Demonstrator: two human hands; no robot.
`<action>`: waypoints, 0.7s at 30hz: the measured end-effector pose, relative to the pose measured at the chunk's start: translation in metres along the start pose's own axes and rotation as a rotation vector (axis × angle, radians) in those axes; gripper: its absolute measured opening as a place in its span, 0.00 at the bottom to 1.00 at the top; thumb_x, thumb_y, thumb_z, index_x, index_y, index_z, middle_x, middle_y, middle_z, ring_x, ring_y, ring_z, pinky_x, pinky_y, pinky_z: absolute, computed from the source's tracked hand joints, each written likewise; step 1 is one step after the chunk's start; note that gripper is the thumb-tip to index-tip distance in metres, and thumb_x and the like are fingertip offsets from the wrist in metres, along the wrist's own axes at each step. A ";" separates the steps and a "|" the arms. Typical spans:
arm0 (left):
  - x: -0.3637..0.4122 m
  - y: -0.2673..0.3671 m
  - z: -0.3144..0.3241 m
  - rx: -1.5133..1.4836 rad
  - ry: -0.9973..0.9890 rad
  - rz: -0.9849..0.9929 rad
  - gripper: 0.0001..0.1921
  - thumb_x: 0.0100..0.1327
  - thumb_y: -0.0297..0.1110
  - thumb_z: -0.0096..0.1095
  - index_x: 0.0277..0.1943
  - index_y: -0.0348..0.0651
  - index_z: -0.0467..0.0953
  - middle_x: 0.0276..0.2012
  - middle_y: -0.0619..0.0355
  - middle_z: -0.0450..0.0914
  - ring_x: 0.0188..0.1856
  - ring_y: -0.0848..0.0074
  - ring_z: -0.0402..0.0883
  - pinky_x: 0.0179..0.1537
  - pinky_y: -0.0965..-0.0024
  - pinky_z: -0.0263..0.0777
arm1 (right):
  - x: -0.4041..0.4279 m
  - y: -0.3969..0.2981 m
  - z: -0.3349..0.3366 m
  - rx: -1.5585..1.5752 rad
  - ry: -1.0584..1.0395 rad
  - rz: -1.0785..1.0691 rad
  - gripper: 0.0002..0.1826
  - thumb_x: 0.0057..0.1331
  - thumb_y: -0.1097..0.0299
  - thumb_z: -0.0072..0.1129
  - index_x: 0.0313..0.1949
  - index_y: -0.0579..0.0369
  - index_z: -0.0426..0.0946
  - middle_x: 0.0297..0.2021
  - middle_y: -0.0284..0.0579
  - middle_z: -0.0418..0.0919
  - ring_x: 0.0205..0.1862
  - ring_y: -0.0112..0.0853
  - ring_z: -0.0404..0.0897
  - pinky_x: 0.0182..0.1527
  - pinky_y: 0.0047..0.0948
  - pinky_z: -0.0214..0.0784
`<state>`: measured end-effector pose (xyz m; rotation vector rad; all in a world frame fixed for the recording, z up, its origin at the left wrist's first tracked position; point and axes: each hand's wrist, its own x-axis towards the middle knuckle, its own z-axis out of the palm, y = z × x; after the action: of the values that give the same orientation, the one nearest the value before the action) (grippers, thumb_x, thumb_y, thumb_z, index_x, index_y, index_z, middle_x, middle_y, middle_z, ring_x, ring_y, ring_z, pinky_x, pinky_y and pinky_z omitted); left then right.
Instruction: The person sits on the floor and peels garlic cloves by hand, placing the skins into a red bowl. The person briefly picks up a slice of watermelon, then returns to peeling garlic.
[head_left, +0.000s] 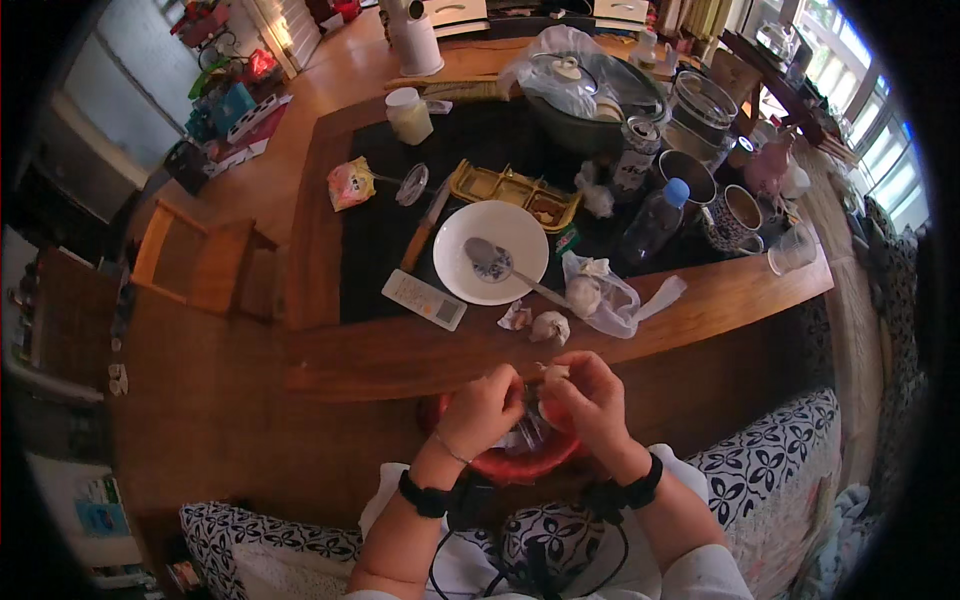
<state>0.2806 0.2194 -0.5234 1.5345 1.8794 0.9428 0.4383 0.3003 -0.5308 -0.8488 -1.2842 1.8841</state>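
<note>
Between the thumb and fingers of my right hand (596, 397) is a small pale piece of garlic (556, 372). My left hand (487, 405) is close beside it with curled fingers; whether it pinches anything is hidden. Both hands hang over a red bin (517, 469) with clear plastic inside. On the table's near edge, just beyond my hands, lies a garlic bulb (550, 328) with a scrap of garlic skin (516, 316) next to it. More garlic (583, 295) rests in a thin plastic bag (626, 311). A white bowl (465, 232) holds a metal spoon whose handle crosses the rim.
On the wooden table (360, 367) lie a remote control (424, 298), a wooden-handled knife (420, 240) and a yellow compartment tray (495, 184). Rightward stand a blue-capped bottle (656, 221), a can (637, 154) and a patterned mug (733, 217). A wooden chair (199, 259) is at left.
</note>
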 end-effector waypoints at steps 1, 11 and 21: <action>-0.001 -0.001 0.000 0.000 -0.001 0.001 0.08 0.54 0.24 0.61 0.37 0.38 0.71 0.29 0.48 0.79 0.33 0.57 0.81 0.35 0.62 0.73 | 0.001 -0.001 0.000 0.000 0.002 -0.001 0.10 0.64 0.76 0.58 0.45 0.60 0.73 0.38 0.37 0.80 0.38 0.20 0.78 0.38 0.20 0.71; -0.004 -0.018 0.005 0.163 -0.217 -0.130 0.08 0.54 0.25 0.60 0.38 0.37 0.73 0.33 0.43 0.80 0.38 0.52 0.80 0.40 0.58 0.74 | 0.004 0.013 -0.009 -0.350 -0.063 0.005 0.12 0.62 0.75 0.59 0.47 0.59 0.78 0.36 0.40 0.80 0.36 0.23 0.78 0.37 0.22 0.70; -0.005 -0.014 -0.002 -0.048 -0.218 -0.163 0.10 0.60 0.28 0.60 0.45 0.37 0.74 0.33 0.47 0.82 0.33 0.61 0.83 0.36 0.64 0.76 | 0.001 0.015 -0.003 -0.730 -0.227 -0.015 0.11 0.59 0.71 0.62 0.40 0.62 0.81 0.34 0.51 0.81 0.36 0.39 0.82 0.40 0.31 0.74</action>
<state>0.2715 0.2124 -0.5335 1.3725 1.7823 0.7122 0.4373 0.2985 -0.5458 -0.9821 -2.1730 1.5213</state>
